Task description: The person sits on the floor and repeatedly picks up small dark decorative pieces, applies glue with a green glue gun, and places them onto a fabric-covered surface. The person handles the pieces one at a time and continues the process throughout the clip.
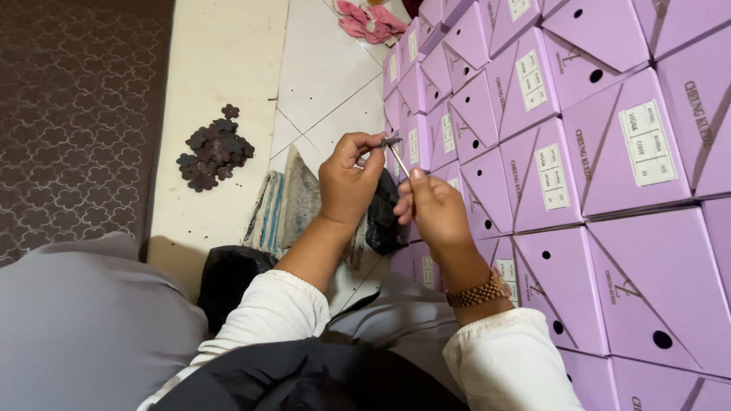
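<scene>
Small dark flower-shaped piece (pixel 390 141): pinched at fingertips of left hand (pixel 349 183), raised over tiled floor (pixel 327 76). Thin metal tool (pixel 400 160) gripped by right hand (pixel 434 209), tip touching piece. Hands close together, wrists bent inward. Stacked lilac boxes (pixel 594 152) crowded just right; pile of dark flower pieces (pixel 213 148) well left, open floor between.

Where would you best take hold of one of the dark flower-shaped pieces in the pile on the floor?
By its scalloped edge, coming from above. The flower-shaped pieces look thin and flat and lie overlapping on the pale floor, so a pinch with the fingers on a petal edge seems easiest. The lone piece at the pile's far side lies apart, free to lift. Both hands are busy: the left hand pinches a similar piece.
</scene>
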